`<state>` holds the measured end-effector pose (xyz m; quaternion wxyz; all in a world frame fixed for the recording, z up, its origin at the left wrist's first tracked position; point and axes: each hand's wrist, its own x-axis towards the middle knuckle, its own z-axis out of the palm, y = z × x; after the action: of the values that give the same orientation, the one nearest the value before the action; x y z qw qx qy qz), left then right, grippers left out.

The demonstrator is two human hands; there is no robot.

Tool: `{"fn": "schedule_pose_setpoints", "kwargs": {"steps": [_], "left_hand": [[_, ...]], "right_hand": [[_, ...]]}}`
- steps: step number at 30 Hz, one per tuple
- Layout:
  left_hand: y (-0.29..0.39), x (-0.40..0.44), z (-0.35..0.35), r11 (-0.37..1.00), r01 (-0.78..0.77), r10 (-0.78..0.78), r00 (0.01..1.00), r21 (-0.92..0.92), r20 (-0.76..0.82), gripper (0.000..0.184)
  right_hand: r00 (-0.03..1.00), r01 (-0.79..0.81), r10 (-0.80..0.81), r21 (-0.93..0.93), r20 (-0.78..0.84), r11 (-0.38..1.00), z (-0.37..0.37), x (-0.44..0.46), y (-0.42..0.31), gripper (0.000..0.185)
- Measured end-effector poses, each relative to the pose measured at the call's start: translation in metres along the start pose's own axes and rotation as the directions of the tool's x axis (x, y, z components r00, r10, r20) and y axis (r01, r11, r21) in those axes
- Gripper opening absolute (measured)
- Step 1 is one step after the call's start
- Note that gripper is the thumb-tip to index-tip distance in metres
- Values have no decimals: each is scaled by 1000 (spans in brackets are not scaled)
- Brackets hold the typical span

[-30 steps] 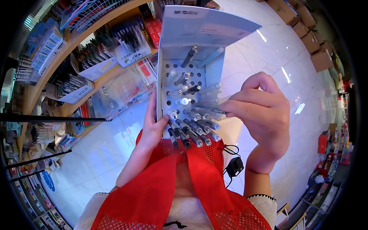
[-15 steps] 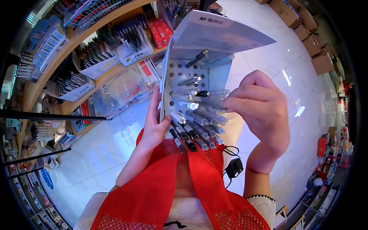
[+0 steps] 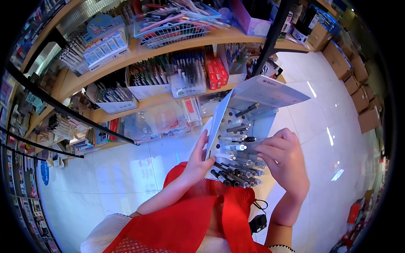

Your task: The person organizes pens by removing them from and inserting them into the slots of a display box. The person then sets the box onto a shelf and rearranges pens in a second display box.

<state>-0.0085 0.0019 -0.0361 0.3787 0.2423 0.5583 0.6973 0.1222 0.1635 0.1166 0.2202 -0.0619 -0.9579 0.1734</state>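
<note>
A white display box (image 3: 272, 90) with a raised lid is tilted in front of me, its perforated insert holding several pens (image 3: 236, 147). My left hand (image 3: 200, 162) grips the box's left side, thumb at the front edge and fingers along the outer wall. At the box's right side is my right hand (image 3: 284, 158), its thumb and fingers pinched together beside the pens. What lies between those fingertips, possibly a clear pen, is too small and blurred to make out. Clear and dark pens crowd the near end of the box, and some holes at its left are bare.
Behind the box runs a wooden shelf (image 3: 145, 55) with a blue wire basket (image 3: 175, 31), pen boxes (image 3: 116, 105) and red boxes (image 3: 217, 72). Cardboard boxes (image 3: 360, 99) stand at the right. A black adapter (image 3: 258, 223) hangs near my body.
The view has turned, bringing more of the shelf into sight. The box and both hands now appear lower and farther right, with the box tilted more. My left hand still holds it.
</note>
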Motion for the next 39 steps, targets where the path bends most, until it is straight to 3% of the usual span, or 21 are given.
{"fn": "schedule_pose_setpoints", "kwargs": {"steps": [6, 8, 11, 14, 16, 19, 22, 26, 28, 29, 32, 39], "left_hand": [[0, 0, -4, 1000, -13, 13, 1000, 21, -14, 78], [7, -3, -4, 997, 36, -37, 999, -62, -19, 77], [1, -3, -2, 993, 29, -33, 999, -116, -38, 76], [-2, -4, 1, 993, 12, -19, 998, -115, -62, 73], [4, -4, -1, 994, 26, -25, 1000, -110, 16, 76], [4, -4, -2, 996, 9, -3, 998, -87, 60, 77], [3, -5, -3, 998, 24, -20, 998, -58, 62, 76], [-7, -1, -7, 997, 33, -29, 998, -76, 60, 76], [8, -3, -1, 973, 120, -108, 991, -196, 73, 76], [14, -4, 2, 953, 162, -146, 986, -255, 82, 76], [18, -2, 6, 963, 171, -156, 984, -209, 87, 76], [-1, 1, -3, 999, -3, 8, 993, -43, 119, 77]], "right_hand": [[959, 20, 5, 85, -282, 996, -10, 0, -5, 21], [937, 21, 4, 68, -350, 997, -14, 0, -8, 19], [929, 41, -17, 56, -369, 998, -8, 4, -7, 19], [969, 66, -57, 30, -240, 997, 1, 10, -7, 24], [984, 92, -87, 24, -152, 995, 6, 14, -6, 28], [998, -55, 57, 65, -28, 996, 12, 15, -9, 24], [996, -63, 68, 92, -49, 994, 13, 17, -9, 19], [952, 9, 20, 95, -306, 995, 14, 17, -10, 16], [919, 14, 31, 112, -394, 994, 17, 16, -6, 14], [912, 26, 20, 106, -410, 994, 19, 15, -5, 15], [898, 81, -37, 82, -439, 993, 22, 15, -6, 18], [884, 259, -192, 104, -426, 960, 24, 19, -5, 20]]}}
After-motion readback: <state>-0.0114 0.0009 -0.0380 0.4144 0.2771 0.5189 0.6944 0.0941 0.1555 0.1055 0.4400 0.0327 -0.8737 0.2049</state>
